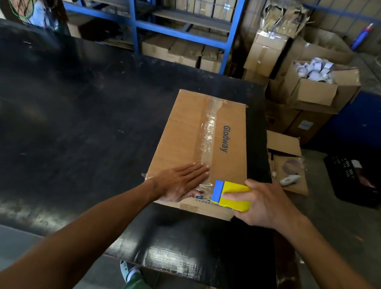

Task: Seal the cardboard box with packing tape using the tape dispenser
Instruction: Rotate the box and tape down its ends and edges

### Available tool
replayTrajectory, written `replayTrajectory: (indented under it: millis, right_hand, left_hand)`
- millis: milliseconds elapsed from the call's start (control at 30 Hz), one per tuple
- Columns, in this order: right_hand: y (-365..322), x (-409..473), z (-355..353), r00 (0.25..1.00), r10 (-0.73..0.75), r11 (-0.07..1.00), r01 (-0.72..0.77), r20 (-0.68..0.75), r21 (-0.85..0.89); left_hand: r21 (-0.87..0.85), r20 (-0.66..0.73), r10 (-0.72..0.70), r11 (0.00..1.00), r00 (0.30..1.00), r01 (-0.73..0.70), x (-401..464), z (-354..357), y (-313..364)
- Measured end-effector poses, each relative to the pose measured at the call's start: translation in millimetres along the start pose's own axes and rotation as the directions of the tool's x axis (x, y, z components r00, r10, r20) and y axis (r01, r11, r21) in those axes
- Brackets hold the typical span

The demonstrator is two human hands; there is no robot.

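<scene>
A brown cardboard box [186, 129] printed "Glodway" lies flat on the black table [69, 105], near its right edge. A strip of clear packing tape [210, 132] runs along the box's centre seam from the far end to the near end. My left hand [180, 181] lies flat with fingers spread on the near end of the box, pressing on the tape. My right hand [263, 203] grips a yellow tape dispenser with a blue edge [231, 195] at the box's near right corner, its blue edge close to my left fingertips.
Blue metal shelving [182, 23] with cartons stands behind the table. To the right are stacked cardboard boxes, one open box [316, 87] holding white rolls, an open carton on the floor [287, 166] and a black crate [357, 181]. A person stands at far left [29, 4].
</scene>
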State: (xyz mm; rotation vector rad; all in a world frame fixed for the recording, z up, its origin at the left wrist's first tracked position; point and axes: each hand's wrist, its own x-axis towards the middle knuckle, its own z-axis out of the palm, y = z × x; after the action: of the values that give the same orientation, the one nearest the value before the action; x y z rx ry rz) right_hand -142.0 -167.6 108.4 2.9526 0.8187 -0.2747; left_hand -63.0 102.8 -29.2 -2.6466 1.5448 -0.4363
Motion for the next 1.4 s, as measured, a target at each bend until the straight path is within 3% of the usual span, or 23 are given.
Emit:
replayTrajectory:
  millis: [500, 667, 800, 967, 1167, 1400]
  right_hand:
    - [20, -17, 1, 0.998, -0.043, 0.996, 0.047, 0.053, -0.075]
    - [67, -47, 12, 0.988, 0.057, 0.991, -0.038, 0.142, -0.129]
    - [69, -46, 12, 0.993, 0.044, 0.992, -0.030, 0.106, -0.126]
    - [73, -47, 17, 0.998, 0.039, 0.996, -0.035, 0.049, -0.088]
    - [72, -52, 24, 0.999, 0.021, 0.999, -0.022, -0.026, -0.039]
    - [81, -63, 34, 0.994, -0.003, 1.000, 0.006, -0.106, 0.029]
  left_hand:
    - [-0.056, -0.012, -0.013, 0.998, 1.000, 0.012, 0, 2, -3]
    - [-0.048, 0.015, 0.000, 0.999, 1.000, 0.000, 2, 2, -4]
    - [-0.052, 0.001, 0.000, 0.999, 1.000, 0.000, 5, 1, 3]
    - [-0.068, -0.081, 0.085, 0.994, 0.993, -0.090, 69, -1, 42]
    - [-0.064, 0.015, 0.056, 0.996, 0.998, -0.055, 87, 18, 55]
    - [-0.073, 0.000, 0.065, 0.995, 0.998, -0.064, 86, 17, 52]
